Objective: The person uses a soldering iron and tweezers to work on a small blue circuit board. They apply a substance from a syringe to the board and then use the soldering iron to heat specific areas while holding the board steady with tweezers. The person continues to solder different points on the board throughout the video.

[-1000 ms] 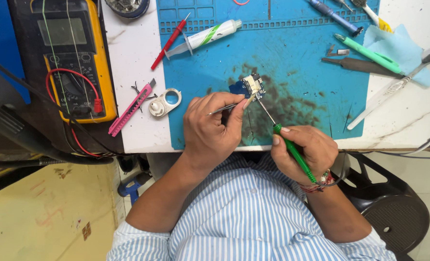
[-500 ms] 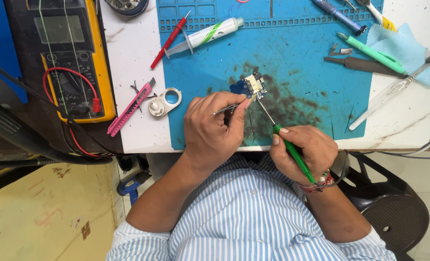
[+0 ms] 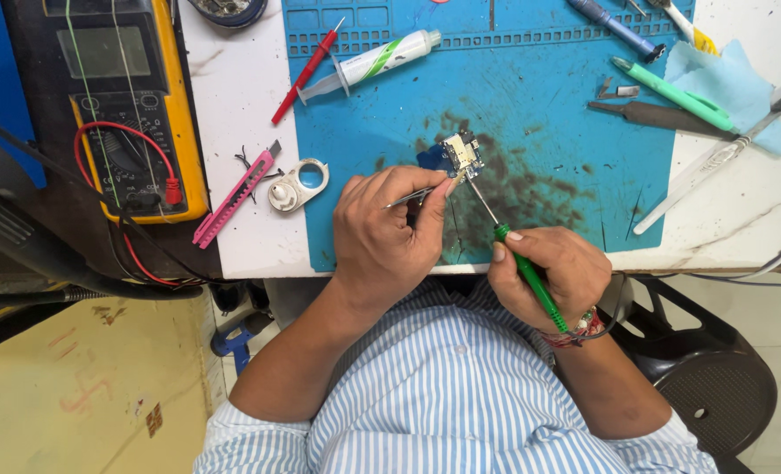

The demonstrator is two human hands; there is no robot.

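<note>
A small circuit board (image 3: pixel 462 154) lies on the stained blue work mat (image 3: pixel 540 96). My left hand (image 3: pixel 386 233) grips thin metal tweezers (image 3: pixel 411 197) whose tips press at the board's near edge. My right hand (image 3: pixel 553 272) holds a green-handled soldering iron (image 3: pixel 531 276); its metal tip reaches up to the board's lower right corner. Both hands rest at the table's near edge, above my striped shirt.
A yellow multimeter (image 3: pixel 123 105) with red and black leads sits at the left. A pink cutter (image 3: pixel 232 195), a small metal frame (image 3: pixel 297 185), a red screwdriver (image 3: pixel 307 72) and a paste syringe (image 3: pixel 369 63) lie nearby. Tools and a blue cloth (image 3: pixel 728 83) occupy the upper right.
Both hands have stayed at the board; the tweezers and iron tip have shifted only slightly.
</note>
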